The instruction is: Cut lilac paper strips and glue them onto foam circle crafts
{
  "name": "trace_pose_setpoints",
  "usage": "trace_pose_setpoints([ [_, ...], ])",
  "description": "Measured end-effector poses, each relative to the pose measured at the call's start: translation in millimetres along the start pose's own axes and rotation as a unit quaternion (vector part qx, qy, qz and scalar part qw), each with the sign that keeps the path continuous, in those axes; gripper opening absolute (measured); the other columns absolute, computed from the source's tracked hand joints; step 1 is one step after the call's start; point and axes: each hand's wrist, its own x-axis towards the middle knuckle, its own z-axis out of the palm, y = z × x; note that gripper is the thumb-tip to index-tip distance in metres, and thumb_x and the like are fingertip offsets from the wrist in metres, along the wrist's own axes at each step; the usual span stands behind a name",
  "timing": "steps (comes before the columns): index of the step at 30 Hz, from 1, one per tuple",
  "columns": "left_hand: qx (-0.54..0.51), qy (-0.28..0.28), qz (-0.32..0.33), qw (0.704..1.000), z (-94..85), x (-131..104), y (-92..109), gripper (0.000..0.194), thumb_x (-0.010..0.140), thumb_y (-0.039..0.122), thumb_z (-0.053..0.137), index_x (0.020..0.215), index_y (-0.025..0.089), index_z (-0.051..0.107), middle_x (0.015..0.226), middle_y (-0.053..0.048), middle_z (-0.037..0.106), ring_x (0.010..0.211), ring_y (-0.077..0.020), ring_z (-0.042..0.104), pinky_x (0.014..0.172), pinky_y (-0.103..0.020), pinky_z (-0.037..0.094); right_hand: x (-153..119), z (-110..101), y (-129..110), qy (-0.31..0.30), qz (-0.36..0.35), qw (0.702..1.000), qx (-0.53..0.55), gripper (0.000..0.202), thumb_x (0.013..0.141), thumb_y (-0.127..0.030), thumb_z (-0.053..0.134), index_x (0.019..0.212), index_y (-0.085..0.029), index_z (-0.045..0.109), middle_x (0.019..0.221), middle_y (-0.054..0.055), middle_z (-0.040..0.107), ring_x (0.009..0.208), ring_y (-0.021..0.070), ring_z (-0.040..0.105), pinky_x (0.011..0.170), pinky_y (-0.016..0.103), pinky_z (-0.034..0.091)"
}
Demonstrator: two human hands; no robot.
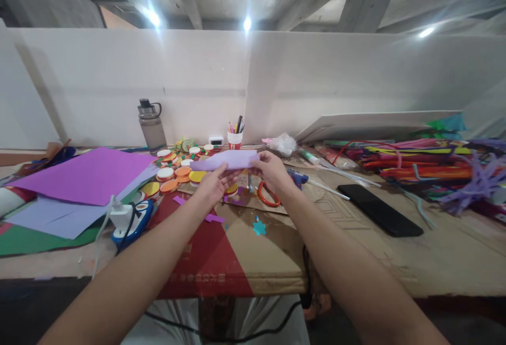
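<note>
Head view: lavender paper (233, 159) raised above the tabletop (336, 250), grasped by both hands. A light, even pinch should keep the sheet level and uncreased; whether it is folded cannot be told. Left hand (216, 184) grips the near edge at 7 o'clock, thumb uppermost; right hand (272, 172) pinches the end at 4 o'clock. Outward from the paper: pen cup (234, 140) at 12 o'clock, orange spool (169, 186) at 8, blue star (259, 227) at 5, phone (379, 209) at 4.

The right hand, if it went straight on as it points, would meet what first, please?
Beyond the lavender paper it holds, the right hand would probably meet the pen cup first, though depth is unclear.
</note>
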Motion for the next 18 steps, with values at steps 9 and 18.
trace_pose_setpoints([
  [9,-0.045,0.017,0.070,0.996,14.3,-14,-1,0.024,0.077,0.012,0.067,0.100,0.017,0.062,0.097,-0.006,0.072,0.081,-0.0158,0.070,0.065,-0.024,0.055,-12,2,-22,-0.022,-0.022,0.998,0.055,0.033,0.060,-0.018,0.074,0.081,-0.020,0.049,0.081,-0.003,0.060,0.074,0.0130,0.063,0.070,0.031,0.056],
  [18,-0.058,0.015,0.110,0.992,22.9,-19,-1,0.020,0.076,0.014,0.068,0.095,0.018,0.063,0.094,-0.005,0.073,0.084,-0.0165,0.070,0.070,-0.027,0.053,-18,9,-17,-0.052,-0.001,0.999,0.010,0.036,0.059,-0.027,0.079,0.090,-0.019,0.062,0.081,0.000,0.063,0.071,0.0119,0.060,0.065,0.026,0.053],
])
